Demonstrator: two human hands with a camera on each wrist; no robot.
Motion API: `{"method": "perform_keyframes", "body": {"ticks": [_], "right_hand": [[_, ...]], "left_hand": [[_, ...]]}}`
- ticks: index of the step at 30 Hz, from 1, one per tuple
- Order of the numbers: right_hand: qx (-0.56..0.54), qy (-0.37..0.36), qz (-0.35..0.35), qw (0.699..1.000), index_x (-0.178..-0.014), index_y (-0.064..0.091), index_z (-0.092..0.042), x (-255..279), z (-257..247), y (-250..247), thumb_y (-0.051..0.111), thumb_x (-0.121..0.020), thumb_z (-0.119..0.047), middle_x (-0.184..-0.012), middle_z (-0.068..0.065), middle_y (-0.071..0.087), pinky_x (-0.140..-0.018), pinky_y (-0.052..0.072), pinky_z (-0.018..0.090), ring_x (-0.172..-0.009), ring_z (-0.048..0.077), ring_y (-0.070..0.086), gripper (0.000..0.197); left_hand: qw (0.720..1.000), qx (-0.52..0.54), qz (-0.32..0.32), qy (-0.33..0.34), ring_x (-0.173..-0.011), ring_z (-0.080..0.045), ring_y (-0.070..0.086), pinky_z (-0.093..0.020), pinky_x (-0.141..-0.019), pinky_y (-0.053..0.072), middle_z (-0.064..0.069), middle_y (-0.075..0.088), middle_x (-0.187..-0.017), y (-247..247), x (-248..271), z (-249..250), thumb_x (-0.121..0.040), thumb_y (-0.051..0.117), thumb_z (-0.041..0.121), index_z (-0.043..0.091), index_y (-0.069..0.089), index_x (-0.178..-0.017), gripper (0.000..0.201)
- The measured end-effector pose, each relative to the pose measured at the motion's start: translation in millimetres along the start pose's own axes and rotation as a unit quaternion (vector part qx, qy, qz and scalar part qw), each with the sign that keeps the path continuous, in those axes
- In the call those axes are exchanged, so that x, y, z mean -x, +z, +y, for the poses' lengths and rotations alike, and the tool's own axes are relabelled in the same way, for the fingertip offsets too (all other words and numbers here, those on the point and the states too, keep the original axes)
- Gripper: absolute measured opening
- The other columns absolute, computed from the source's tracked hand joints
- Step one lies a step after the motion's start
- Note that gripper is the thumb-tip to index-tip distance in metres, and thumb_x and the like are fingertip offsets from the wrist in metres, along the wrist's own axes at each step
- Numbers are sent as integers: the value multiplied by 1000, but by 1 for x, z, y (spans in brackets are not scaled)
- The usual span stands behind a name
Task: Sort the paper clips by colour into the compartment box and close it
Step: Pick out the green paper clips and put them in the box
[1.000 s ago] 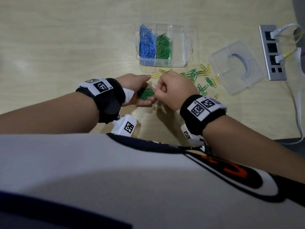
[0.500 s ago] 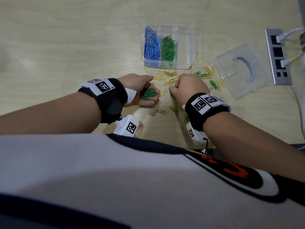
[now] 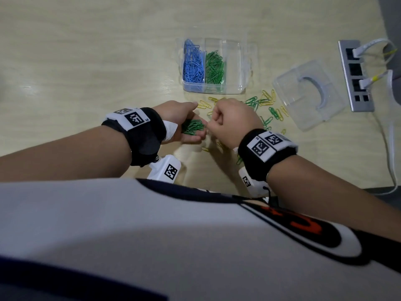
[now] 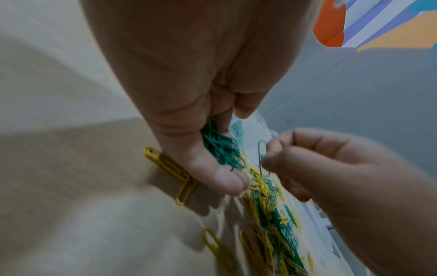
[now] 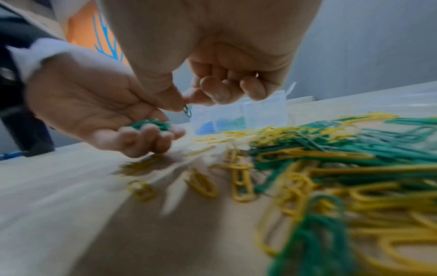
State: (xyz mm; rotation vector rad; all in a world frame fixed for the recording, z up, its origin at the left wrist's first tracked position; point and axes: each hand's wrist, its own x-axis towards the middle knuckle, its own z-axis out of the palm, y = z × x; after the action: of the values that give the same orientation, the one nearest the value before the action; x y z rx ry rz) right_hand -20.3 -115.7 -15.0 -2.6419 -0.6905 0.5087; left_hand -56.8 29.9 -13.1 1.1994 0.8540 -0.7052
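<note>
The clear compartment box (image 3: 243, 68) stands open, with blue clips (image 3: 193, 68) in its left cell, green clips (image 3: 214, 70) in the middle cell, and nothing visible in the right cell. My left hand (image 3: 198, 121) is palm up and cupped round a bunch of green clips (image 3: 192, 126) (image 4: 222, 149). My right hand (image 3: 208, 124) pinches a single green clip (image 5: 187, 110) between thumb and forefinger, just above the left fingers (image 5: 141, 134). Loose yellow and green clips (image 3: 262, 105) lie between my hands and the box.
The box's clear lid (image 3: 310, 94) lies on the table right of the loose clips. A grey socket strip (image 3: 355, 74) with white plugs and a cable (image 3: 390, 148) runs along the right edge. A few yellow clips (image 4: 170, 168) lie under my left hand.
Half a second ago my right hand was over the loose clips on the table; it has come back left to the cupped left palm with one clip. The left hand stayed put.
</note>
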Motion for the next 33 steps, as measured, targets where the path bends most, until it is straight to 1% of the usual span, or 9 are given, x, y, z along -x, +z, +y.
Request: {"method": "perform_keyframes", "body": {"ticks": [3, 5, 8, 11, 14, 17, 20, 27, 33], "right_hand": [[-38, -47, 0, 998, -77, 53, -27, 6, -13, 5, 57, -84, -31, -81, -9, 49, -74, 44, 31, -78, 14, 49, 9], [-50, -43, 16, 998, -81, 57, -25, 5, -11, 5, 55, -87, -30, -83, -7, 51, -73, 43, 30, -79, 14, 48, 8], [-23, 36, 60, 997, -96, 62, -18, 0, 13, -4, 46, -93, -22, -98, 1, 57, -73, 43, 30, -81, 17, 51, 16], [47, 146, 53, 987, -116, 55, -16, -5, 44, -13, 47, -91, -12, -121, 7, 48, -80, 45, 35, -98, 24, 53, 27], [66, 179, 5, 982, -124, 49, -16, -4, 58, -12, 55, -89, -21, -130, 11, 42, -86, 46, 40, -108, 32, 52, 36], [61, 125, -18, 990, -127, 48, -20, -4, 53, -6, 61, -87, -36, -130, 9, 44, -92, 48, 43, -110, 30, 53, 45], [68, 80, -18, 994, -128, 48, -25, -2, 45, -1, 62, -85, -38, -129, 6, 46, -95, 46, 45, -111, 27, 52, 47], [66, 82, -32, 994, -119, 52, -23, 2, 60, -9, 61, -82, -27, -122, 5, 47, -85, 46, 34, -103, 25, 53, 38], [7, 99, -9, 995, -99, 56, -21, 2, 71, -15, 57, -81, -12, -101, 1, 60, -74, 46, 30, -88, 20, 55, 20]], "left_hand": [[998, 43, 26, 30, -74, -26, 62, -38, -65, 59, -14, 60, -89, 5, -1, 1, -99, 45, 30, 1, 54, -89, 32], [999, 44, 13, 29, -71, -25, 61, -35, -62, 59, -14, 60, -87, 7, -1, 2, -100, 43, 30, 2, 54, -88, 32], [1000, 5, -16, -3, -53, -18, 60, -23, -54, 55, -12, 57, -72, 8, 1, 1, -102, 32, 37, 4, 56, -80, 46], [1000, -4, -17, -9, -48, -16, 60, -20, -52, 54, -11, 58, -68, 5, 0, 2, -102, 30, 38, 4, 57, -80, 49], [1000, -4, -15, -10, -56, -17, 58, -20, -51, 55, -11, 58, -67, 4, 0, 1, -102, 30, 38, 4, 57, -81, 49], [1000, -6, -11, -9, -58, -18, 57, -21, -53, 54, -11, 57, -69, 6, 0, 2, -102, 30, 38, 4, 57, -80, 49], [1000, -2, -10, -5, -56, -18, 57, -21, -54, 54, -11, 57, -69, 6, 0, 3, -102, 30, 38, 4, 57, -79, 49], [1000, 16, -4, -5, -56, -18, 58, -24, -57, 55, -11, 59, -67, 7, -3, 2, -101, 33, 38, 4, 58, -80, 47], [1000, 14, -4, 2, -59, -19, 58, -24, -58, 56, -10, 60, -57, 17, -5, 5, -101, 33, 38, 3, 59, -78, 48]]}}
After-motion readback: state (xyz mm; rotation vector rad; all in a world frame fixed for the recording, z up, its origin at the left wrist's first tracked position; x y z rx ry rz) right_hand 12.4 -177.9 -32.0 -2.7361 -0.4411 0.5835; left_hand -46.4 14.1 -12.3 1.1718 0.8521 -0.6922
